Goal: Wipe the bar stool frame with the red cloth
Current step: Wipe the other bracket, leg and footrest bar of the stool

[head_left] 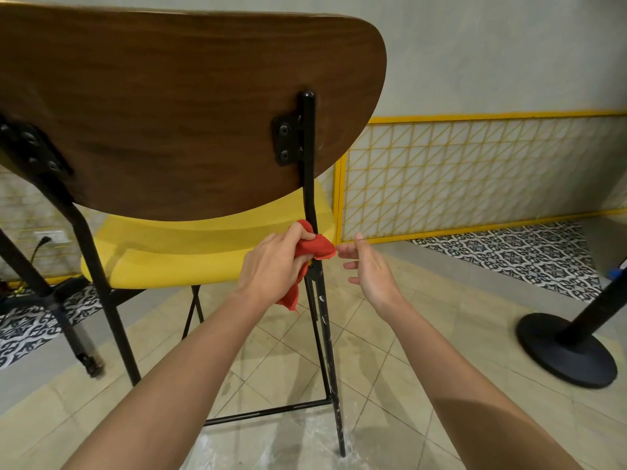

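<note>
The bar stool stands right in front of me, with a brown wooden backrest point(163, 110), a yellow seat point(176, 252) and a black metal frame point(327, 354). My left hand point(274, 262) grips the red cloth point(314, 247) and presses it against the right rear post of the frame, at seat height. A tail of the cloth hangs below the hand. My right hand point(369, 269) hovers just right of that post, fingers spread and holding nothing, with its fingertips close to the cloth's edge.
A yellow-framed wire mesh panel point(475, 171) runs along the grey wall behind the stool. A black round stand base point(566, 351) sits on the tiled floor at the right. Another black leg point(51, 293) slants at the left, near a wall socket with a plug.
</note>
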The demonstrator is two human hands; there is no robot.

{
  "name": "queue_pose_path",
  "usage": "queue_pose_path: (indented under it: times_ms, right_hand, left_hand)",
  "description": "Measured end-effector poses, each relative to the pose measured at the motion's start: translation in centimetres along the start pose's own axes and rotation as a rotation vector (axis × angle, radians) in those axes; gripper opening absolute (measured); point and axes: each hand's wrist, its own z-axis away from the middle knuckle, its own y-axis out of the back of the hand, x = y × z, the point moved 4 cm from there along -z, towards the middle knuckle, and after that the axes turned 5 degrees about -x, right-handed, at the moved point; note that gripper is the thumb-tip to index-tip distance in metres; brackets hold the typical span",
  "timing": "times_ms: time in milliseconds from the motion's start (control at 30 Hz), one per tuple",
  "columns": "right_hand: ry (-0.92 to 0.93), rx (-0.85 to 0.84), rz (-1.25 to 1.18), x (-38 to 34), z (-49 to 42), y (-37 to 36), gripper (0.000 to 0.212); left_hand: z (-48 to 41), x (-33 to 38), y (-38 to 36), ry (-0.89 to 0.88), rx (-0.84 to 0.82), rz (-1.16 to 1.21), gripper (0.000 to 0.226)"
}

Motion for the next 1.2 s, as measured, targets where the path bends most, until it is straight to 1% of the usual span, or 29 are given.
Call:
queue_pose_path:
  times_ms: [67,200,267,367,433,500,567,633,767,833,933,1067,1133,1200]
  right_hand:
    - [0.003,-0.002,0.002,0.0,0.0,-0.1,0.05]
    - [0.001,-0.001,-0.01,-0.3,-0.2,-0.2,0.049]
    - [0.018,-0.003,-0.001,-0.5,-0.2,-0.4,0.048]
    - [0.029,-0.007,0.005,-0.6,-0.2,-0.5,0.045]
    - [0.016,-0.012,-0.003,-0.6,-0.2,-0.6,0.047]
    - [0.003,-0.019,-0.005,-0.5,-0.2,-0.6,0.051]
    - [-0.005,-0.017,-0.003,-0.5,-0.2,-0.5,0.054]
    - [0.006,-0.011,-0.002,-0.7,-0.3,-0.4,0.054]
    - [0.0,0.008,-0.018,-0.9,-0.4,0.0,0.049]
    - [-0.006,0.013,-0.023,-0.8,-0.5,0.4,0.048]
    - [-0.002,0.009,-0.018,-0.7,-0.5,0.4,0.048]
    - [0.001,0.013,0.014,-0.7,-0.2,0.4,0.053]
    - [-0.002,0.02,0.014,-0.7,0.0,0.6,0.053]
    - [0.004,0.019,-0.003,-1.0,0.1,0.8,0.051]
  left_hand:
    - [-0.2,0.1,0.2,-0.004,-0.015,0.003,0.026]
    - [-0.1,0.4,0.4,0.042,0.061,0.135,0.025]
    - [0.2,0.5,-0.2,0.04,0.064,0.152,0.025]
    - [0.5,0.7,-0.9,0.029,0.017,0.085,0.026]
    - [0.4,0.7,-0.6,0.023,-0.039,0.029,0.027]
    - [0.2,1.0,-0.2,-0.04,-0.126,-0.081,0.028]
    - [0.0,1.5,0.5,-0.123,-0.156,-0.212,0.028]
    - [-0.2,1.9,1.6,-0.161,-0.093,-0.264,0.031]
    - [-0.8,2.8,3.8,-0.174,0.136,-0.201,0.036]
    - [-1.3,3.0,4.0,-0.171,0.178,-0.237,0.035]
    - [-1.1,2.9,3.0,-0.14,0.139,-0.243,0.033]
    - [-0.7,3.5,1.4,-0.13,-0.021,-0.333,0.033]
    - [-0.8,3.8,1.9,-0.147,-0.029,-0.346,0.033]
    - [-1.0,4.3,2.9,-0.209,0.019,-0.354,0.034]
